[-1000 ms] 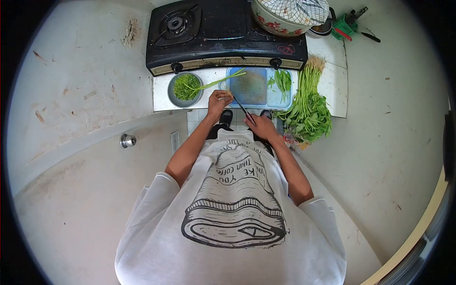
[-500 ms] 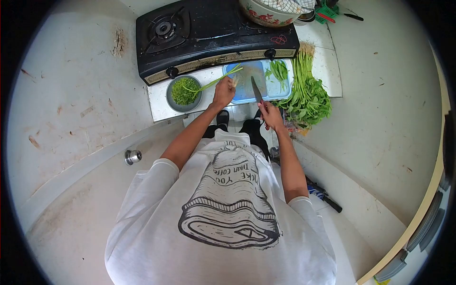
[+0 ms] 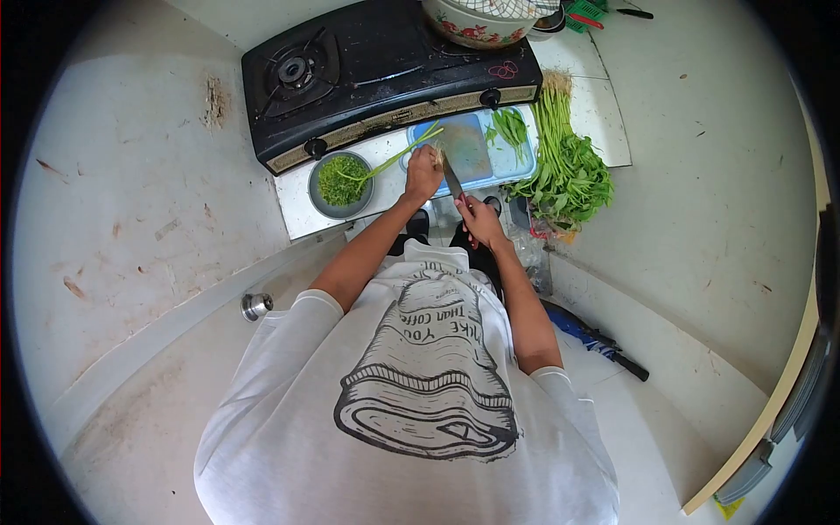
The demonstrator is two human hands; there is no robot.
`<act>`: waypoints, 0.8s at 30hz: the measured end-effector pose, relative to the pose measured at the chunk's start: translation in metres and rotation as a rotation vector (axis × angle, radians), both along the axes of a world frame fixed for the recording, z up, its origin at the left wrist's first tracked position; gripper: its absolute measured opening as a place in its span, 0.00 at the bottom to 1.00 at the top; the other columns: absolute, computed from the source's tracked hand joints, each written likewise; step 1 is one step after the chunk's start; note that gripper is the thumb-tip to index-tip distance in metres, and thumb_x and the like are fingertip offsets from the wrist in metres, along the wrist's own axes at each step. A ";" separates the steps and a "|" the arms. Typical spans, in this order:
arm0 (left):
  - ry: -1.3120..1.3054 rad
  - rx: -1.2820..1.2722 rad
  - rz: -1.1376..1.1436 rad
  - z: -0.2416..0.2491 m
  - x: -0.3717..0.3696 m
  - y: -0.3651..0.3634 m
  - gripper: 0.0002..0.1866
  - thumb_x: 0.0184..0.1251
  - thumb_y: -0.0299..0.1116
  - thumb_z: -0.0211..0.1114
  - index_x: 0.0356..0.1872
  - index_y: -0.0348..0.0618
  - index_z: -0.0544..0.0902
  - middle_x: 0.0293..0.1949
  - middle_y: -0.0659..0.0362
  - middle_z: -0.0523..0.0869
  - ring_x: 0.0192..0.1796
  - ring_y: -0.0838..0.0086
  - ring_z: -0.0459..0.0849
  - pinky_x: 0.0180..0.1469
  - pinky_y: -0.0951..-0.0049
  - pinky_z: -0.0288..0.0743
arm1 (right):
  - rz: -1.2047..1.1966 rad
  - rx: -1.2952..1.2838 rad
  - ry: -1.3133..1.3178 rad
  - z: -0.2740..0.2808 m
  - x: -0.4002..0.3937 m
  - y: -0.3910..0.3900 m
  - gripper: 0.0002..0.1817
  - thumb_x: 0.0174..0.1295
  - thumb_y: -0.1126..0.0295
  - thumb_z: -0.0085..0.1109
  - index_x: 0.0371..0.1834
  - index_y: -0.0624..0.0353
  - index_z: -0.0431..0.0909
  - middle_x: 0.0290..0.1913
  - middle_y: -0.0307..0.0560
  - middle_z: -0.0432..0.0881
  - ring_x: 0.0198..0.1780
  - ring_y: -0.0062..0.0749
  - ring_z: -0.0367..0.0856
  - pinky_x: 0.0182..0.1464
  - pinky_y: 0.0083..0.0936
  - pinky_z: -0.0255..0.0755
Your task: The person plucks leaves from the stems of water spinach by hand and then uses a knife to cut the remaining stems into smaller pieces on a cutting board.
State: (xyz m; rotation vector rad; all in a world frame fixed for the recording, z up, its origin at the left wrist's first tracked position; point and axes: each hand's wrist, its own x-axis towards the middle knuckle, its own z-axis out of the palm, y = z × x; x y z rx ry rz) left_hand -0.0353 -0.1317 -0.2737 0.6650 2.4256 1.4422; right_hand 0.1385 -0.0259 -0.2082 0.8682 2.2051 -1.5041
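Note:
My left hand (image 3: 424,174) is closed around a few green stems (image 3: 389,158), their pale root ends poking out by the fingers at the left side of a blue cutting board (image 3: 512,171). In my right hand (image 3: 481,222) is a knife (image 3: 452,178), its blade pointing up and left, right by the root ends. On the board's right part lie some loose green leaves (image 3: 510,129). To the left, a grey bowl (image 3: 320,204) holds finely chopped greens (image 3: 342,179); the stems stretch to its edge.
A black two-burner stove (image 3: 385,61) runs behind the board, with a floral pot (image 3: 477,31) and red rubber bands (image 3: 502,69) on it. A large bunch of leafy greens (image 3: 569,179) lies right of the board. Walls close in on both sides.
The knife and my right hand have moved left, bringing the blade to the root ends in my left hand. The whole view has shifted slightly.

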 end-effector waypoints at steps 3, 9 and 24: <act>0.076 -0.027 -0.013 0.007 0.000 0.001 0.10 0.57 0.16 0.66 0.40 0.35 0.79 0.37 0.46 0.82 0.41 0.51 0.86 0.46 0.56 0.82 | -0.005 0.002 0.010 -0.002 -0.001 -0.003 0.23 0.79 0.49 0.54 0.47 0.63 0.79 0.19 0.46 0.81 0.16 0.31 0.81 0.22 0.31 0.76; -0.108 0.051 -0.043 0.017 -0.001 -0.010 0.11 0.58 0.17 0.68 0.42 0.34 0.80 0.38 0.49 0.85 0.39 0.61 0.90 0.43 0.65 0.85 | 0.009 0.003 0.006 0.007 0.002 -0.007 0.24 0.79 0.49 0.54 0.44 0.63 0.79 0.19 0.46 0.81 0.15 0.31 0.80 0.21 0.32 0.74; -0.444 0.089 -0.012 0.043 0.051 -0.040 0.12 0.62 0.20 0.72 0.46 0.34 0.82 0.41 0.54 0.89 0.42 0.71 0.89 0.48 0.72 0.85 | -0.055 -0.078 -0.030 0.034 0.055 -0.028 0.22 0.78 0.52 0.57 0.41 0.63 0.79 0.17 0.42 0.78 0.14 0.26 0.78 0.19 0.28 0.71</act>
